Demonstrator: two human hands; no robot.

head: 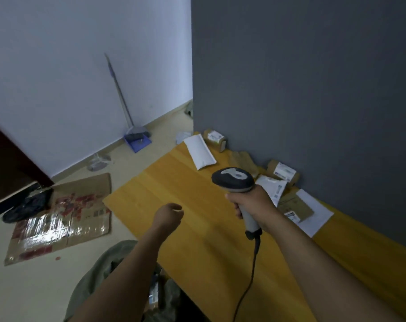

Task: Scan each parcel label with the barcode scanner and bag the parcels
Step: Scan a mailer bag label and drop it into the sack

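While right hand (253, 203) grips barcode scanner (235, 180) at centre-right and left hand (168, 216) hangs loosely curled, empty, parcels (276, 182) crowd right wall: overlapping labels risk misreads.

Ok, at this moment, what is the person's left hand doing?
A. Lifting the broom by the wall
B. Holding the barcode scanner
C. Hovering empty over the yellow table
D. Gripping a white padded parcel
C: the left hand is loosely curled with nothing in it above the yellow table, while the right hand grips the barcode scanner.
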